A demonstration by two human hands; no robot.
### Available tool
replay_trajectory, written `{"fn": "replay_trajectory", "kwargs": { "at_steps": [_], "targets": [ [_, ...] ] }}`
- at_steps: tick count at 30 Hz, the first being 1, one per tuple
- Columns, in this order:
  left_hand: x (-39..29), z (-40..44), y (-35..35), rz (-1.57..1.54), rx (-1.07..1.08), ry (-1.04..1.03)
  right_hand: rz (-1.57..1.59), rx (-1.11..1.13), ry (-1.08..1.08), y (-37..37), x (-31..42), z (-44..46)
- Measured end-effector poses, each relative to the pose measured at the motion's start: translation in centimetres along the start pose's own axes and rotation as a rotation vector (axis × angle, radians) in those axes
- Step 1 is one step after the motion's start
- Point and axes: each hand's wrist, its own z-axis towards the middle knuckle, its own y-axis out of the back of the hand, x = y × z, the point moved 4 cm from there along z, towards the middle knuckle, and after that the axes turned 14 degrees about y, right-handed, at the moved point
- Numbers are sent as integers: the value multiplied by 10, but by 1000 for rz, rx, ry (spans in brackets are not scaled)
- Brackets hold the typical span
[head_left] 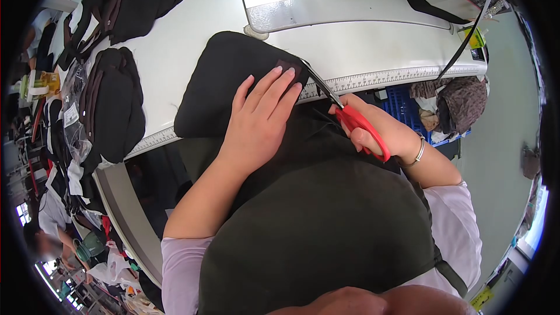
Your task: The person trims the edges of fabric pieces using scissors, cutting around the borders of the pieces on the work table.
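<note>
My left hand (259, 119) lies flat on a black fabric piece (219, 76), its fingers stretched out and slightly spread. Under the fingertips shows a small dark brown patch (298, 71) near the piece's right corner. My right hand (382, 128) is closed around the red handles of a pair of scissors (364, 131). Its metal blades point up and left, with the tips at the fabric's right edge. Whether the blades touch the cloth, I cannot tell. The fabric rests across the table's front edge, over a measuring tape strip (364, 81).
A sewing machine (280, 0) stands at the back of the white table. Black fabric pieces (114, 102) are stacked at left. A black strip (423, 0) lies at back right. Below the right side, a blue crate (402, 105) holds crumpled cloth (461, 108). Another person (52, 216) is at far left.
</note>
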Motion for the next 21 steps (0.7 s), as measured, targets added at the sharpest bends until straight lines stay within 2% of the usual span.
{"fn": "replay_trajectory", "kwargs": {
  "at_steps": [16, 21],
  "targets": [
    [5, 2, 4, -9, -33, -5, 39, -3, -37, 3, 2, -10],
    [6, 2, 3, -30, -7, -32, -19, 52, 28, 4, -4, -7]
  ]
}}
